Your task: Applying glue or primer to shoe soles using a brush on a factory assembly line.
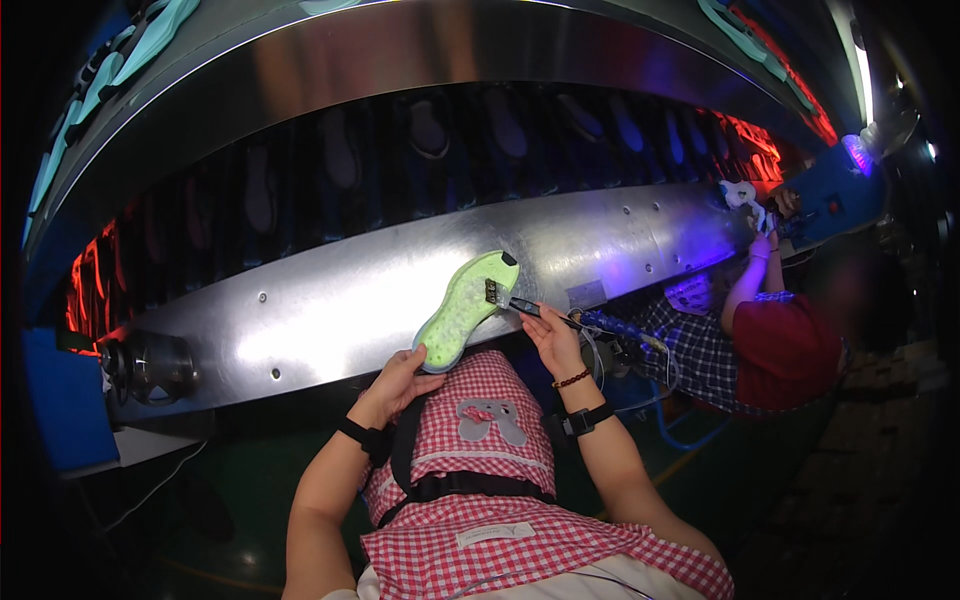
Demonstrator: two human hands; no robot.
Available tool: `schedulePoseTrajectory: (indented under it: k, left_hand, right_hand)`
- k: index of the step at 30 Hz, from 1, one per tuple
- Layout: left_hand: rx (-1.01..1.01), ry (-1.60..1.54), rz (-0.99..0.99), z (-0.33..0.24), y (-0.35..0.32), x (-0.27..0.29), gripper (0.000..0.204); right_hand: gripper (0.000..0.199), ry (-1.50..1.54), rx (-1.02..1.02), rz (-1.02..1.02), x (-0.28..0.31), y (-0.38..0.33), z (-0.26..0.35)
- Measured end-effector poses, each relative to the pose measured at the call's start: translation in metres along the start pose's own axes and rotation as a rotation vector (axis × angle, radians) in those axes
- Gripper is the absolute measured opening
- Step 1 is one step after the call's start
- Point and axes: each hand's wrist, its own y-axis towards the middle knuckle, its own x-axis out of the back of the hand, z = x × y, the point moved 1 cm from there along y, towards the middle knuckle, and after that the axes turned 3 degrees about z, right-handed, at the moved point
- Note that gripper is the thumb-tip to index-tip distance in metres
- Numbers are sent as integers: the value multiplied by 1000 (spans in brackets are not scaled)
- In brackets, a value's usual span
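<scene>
Apron (450,555), red-and-white check, grey animal patch, dark belt, worn by the person. Left hand (402,378): black wrist strap (368,437); closed on the near end of a shoe sole (460,312), thumb on top. Right hand (553,338): beaded bracelet (572,379), black strap with buckle; fingers closed round the handle of a flat brush (524,306). Sole: pale yellow-green, speckled inside, dark patch at far end, tilted over the near edge of the metal work surface; brush head over its upper face, contact not certain. Work surface (330,280): one long curved strip, brushed silver, bright glare at centre, violet sheen to the right, several screw heads. Floor (250,480): dark green, a white cable (165,490) across it at left. Left end: shiny metal cylinder (165,367) beside a blue cabinet (60,405). Right end: co-worker in a red top (785,345) and checked garment, hands at a white item (738,194). Beyond the strip: dark row of upright sole shapes (427,128), red glow at both ends. Farther: broad steel band (400,60); above it, teal soles (150,42); upper right, a white tube light (862,80).
</scene>
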Motion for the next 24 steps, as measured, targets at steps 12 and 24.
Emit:
schedulePoseTrajectory:
  k: [12,24]
  left_hand:
    - [-30,7,27,-4,-5,-6,52]
    - [-28,-14,24,0,-2,-3,51]
  right_hand:
    - [27,-179,77,-14,5,-10,4]
    - [26,-237,119,-48,16,-33,20]
